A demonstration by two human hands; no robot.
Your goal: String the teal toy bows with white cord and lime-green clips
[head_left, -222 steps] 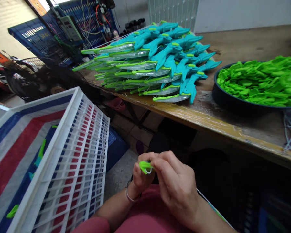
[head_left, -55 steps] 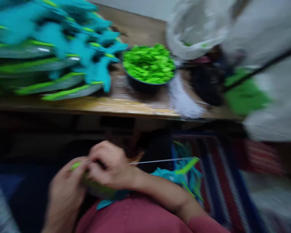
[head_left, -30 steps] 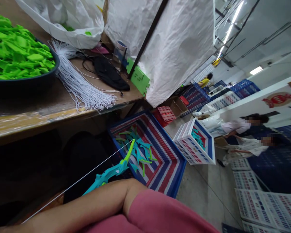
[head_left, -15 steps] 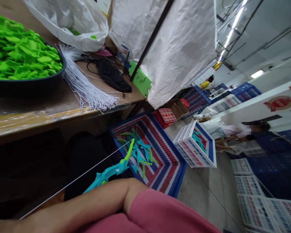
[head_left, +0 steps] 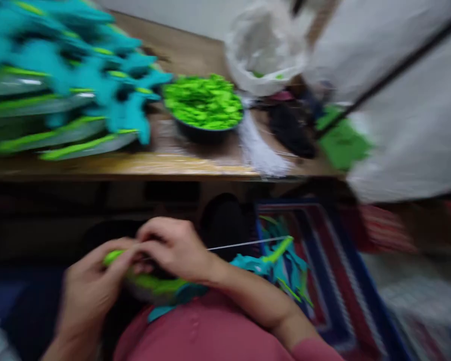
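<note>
The view is smeared by motion. My left hand (head_left: pixel 86 286) and my right hand (head_left: pixel 173 248) meet over my lap, fingers pinched together on the green end of a teal-and-green plastic toy bow (head_left: pixel 165 286). The bow lies across my lap and reaches right to its green tip (head_left: pixel 281 248). A white string (head_left: pixel 244 244) runs from my right hand to that tip. Both hands look closed on the toy's green piece (head_left: pixel 113 256).
A wooden table (head_left: pixel 135 165) stands ahead with a pile of teal-and-green bows (head_left: pixel 60 95), a dark bowl of green parts (head_left: pixel 203 103), a bundle of white strings (head_left: pixel 259 148) and white plastic bags (head_left: pixel 270 45). A striped crate of bows (head_left: pixel 323 281) sits at lower right.
The view has swung back left from the crate and the room to my lap and the table. My hands, out of view half a second ago, are in sight on the bow.
</note>
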